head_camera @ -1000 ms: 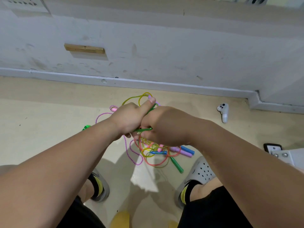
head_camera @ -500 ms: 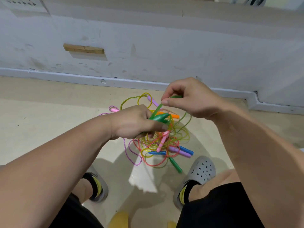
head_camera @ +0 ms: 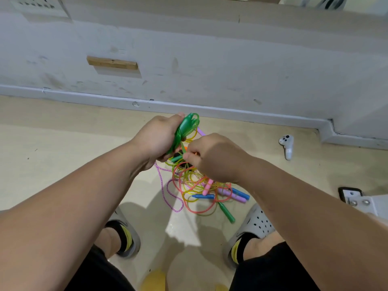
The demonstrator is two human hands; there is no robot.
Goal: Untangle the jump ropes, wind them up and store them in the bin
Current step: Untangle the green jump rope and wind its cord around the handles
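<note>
Nearest the person, two clogs [head_camera: 255, 222] stand on the floor [head_camera: 63, 143] on the near side of the tangle [head_camera: 195, 183], a loose heap of thin yellow, red and purple cords with blue handles [head_camera: 203, 196], a pink handle [head_camera: 207, 186] and a green handle [head_camera: 226, 213] lying in it. Just above the tangle's far edge the left grip [head_camera: 156, 139] is clamped around the green rope [head_camera: 185, 128], whose glossy loops are bunched into a short hank that sticks out past the thumb. The right grip [head_camera: 216, 158] sits over the tangle's middle, fingers curled, and appears to pinch the green rope's handle end where it pokes out under the left grip; the contact itself is partly hidden. The cords look light, limp and slick, so a hank will likely spring open unless held across all its loops. The stiff handles are the safest place to take hold, and pulling hard on one cord would probably tighten the rest. Winding seems under way on one rope, with the others not yet sorted, and no bin is in view. To the right of the tangle lie a white controller [head_camera: 286, 144] and, nearer the frame edge, a metal bracket [head_camera: 354, 199]. Beyond the tangle run the baseboard [head_camera: 231, 111] and the wall, with a wood block [head_camera: 112, 63] on it.
</note>
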